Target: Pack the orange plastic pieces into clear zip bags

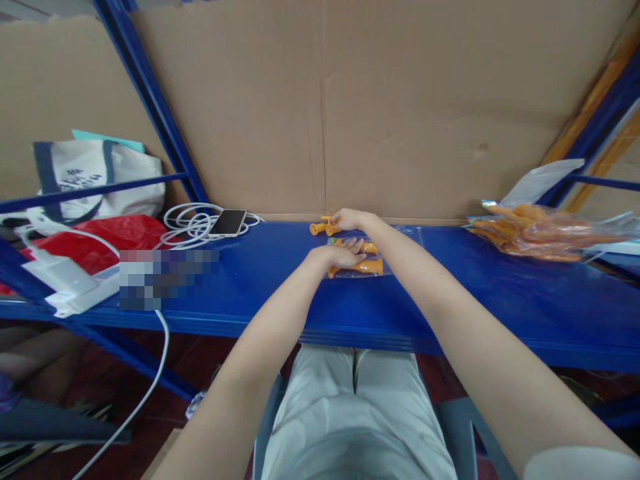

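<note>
My left hand (349,253) lies on a clear plastic bag (410,233) with its fingers stretched out over it. Inside the bag are orange plastic pieces, among them a flared, horn-shaped orange piece (371,267). Just beyond, by the cardboard, my right hand (344,219) has its fingers closed round a small orange plastic piece (329,229) with a round, flared end. A similar small orange piece (317,229) lies beside it on the blue shelf (270,280). The fingertips of my right hand are partly hidden.
Filled clear bags of orange pieces (535,230) are piled at the right. To the left are a phone (228,223), a coiled white cable (185,223), a power strip (93,290), a red bag (135,230) and a cloth tote (135,180). Cardboard (390,120) walls the back.
</note>
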Tool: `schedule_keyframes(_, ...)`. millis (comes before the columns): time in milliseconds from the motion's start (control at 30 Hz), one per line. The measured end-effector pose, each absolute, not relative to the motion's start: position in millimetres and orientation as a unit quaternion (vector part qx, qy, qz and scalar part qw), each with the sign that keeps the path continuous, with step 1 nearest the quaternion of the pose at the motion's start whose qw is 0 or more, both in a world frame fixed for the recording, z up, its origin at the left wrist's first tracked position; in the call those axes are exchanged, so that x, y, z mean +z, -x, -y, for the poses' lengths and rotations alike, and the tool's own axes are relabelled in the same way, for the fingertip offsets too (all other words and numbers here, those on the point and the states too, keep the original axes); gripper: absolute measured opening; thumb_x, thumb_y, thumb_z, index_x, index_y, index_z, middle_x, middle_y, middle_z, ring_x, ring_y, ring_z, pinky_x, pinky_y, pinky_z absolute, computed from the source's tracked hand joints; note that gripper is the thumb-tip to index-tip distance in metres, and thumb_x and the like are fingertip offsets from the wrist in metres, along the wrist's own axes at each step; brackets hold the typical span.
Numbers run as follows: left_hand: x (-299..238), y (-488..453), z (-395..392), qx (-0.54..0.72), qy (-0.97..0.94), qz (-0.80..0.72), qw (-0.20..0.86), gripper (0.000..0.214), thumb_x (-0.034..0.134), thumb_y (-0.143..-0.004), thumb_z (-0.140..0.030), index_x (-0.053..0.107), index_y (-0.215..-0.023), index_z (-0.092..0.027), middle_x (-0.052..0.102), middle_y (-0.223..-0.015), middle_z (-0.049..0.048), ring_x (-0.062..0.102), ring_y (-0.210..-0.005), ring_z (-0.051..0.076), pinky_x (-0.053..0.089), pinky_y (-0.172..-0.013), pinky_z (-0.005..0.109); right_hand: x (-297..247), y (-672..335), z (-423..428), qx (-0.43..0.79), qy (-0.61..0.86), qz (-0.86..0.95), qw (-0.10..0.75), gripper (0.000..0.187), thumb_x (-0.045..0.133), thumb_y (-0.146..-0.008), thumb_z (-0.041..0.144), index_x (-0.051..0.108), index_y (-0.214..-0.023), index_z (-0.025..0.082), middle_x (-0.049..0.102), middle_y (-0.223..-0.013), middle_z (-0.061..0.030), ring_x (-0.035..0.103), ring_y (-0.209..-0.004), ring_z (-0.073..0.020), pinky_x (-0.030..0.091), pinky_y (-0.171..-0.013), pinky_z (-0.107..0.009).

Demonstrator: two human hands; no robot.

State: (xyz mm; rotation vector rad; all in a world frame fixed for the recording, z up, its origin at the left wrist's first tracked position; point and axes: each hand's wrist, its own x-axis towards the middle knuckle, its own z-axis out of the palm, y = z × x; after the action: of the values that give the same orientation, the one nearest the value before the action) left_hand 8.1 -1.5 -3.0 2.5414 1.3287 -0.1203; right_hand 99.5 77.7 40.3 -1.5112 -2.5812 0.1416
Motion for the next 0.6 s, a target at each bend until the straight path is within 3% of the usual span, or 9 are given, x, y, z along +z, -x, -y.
schedule_keyframes(133, -4, -9, 0, -0.053, -0.873, -0.468, 0.129, 0.075, 0.026, -0.094, -0.055, 0.013, -0.159, -0.019, 0.003, -0.165, 0.0067, 0.002, -0.152, 0.023, 0.009, -0.123, 0.042, 46, -113, -78, 0.016, 0.53, 0.846, 0.058, 0.03, 0.066, -0.079, 0.022, 0.077, -0.107, 0.014, 0.074, -0.11, -0.0124, 0.069, -0.098, -0.0258, 0.05, -0.086, -0.029)
schedule_keyframes(267, -2, -10, 2, -0.052, -0.87, -0.473, 0.128, 0.076, 0.026, -0.094, -0.053, 0.012, -0.159, -0.016, 0.003, -0.165, 0.008, 0.0, -0.152, 0.023, 0.008, -0.123, 0.041, 52, -136, -76, -0.005, 0.568, 0.822, 0.028, 0.023, 0.068, -0.078, 0.022, 0.079, -0.094, 0.009, 0.076, -0.09, -0.0169, 0.07, -0.09, -0.0274, 0.052, -0.081, -0.032)
schedule_keyframes(433, -1, -8, 1, -0.046, -0.875, -0.461, 0.139, 0.075, 0.026, -0.094, -0.054, 0.011, -0.159, -0.02, 0.002, -0.165, 0.0058, 0.0, -0.152, 0.023, 0.008, -0.123, 0.043, 62, -171, -71, 0.04, 0.621, 0.782, 0.031, 0.013, 0.07, -0.079, 0.023, 0.077, -0.082, 0.013, 0.073, -0.071, -0.0111, 0.07, -0.082, -0.0274, 0.054, -0.078, -0.037)
schedule_keyframes(600, -2, -7, -1, -0.057, -0.872, -0.466, 0.142, 0.078, 0.024, -0.095, -0.056, 0.008, -0.16, -0.017, -0.001, -0.165, 0.0065, -0.002, -0.152, 0.025, 0.006, -0.123, 0.044, 73, -216, -81, 0.062, 0.684, 0.726, -0.034, 0.015, 0.084, -0.067, 0.024, 0.073, -0.07, 0.015, 0.07, -0.068, -0.0109, 0.069, -0.087, -0.0313, 0.053, -0.077, -0.045)
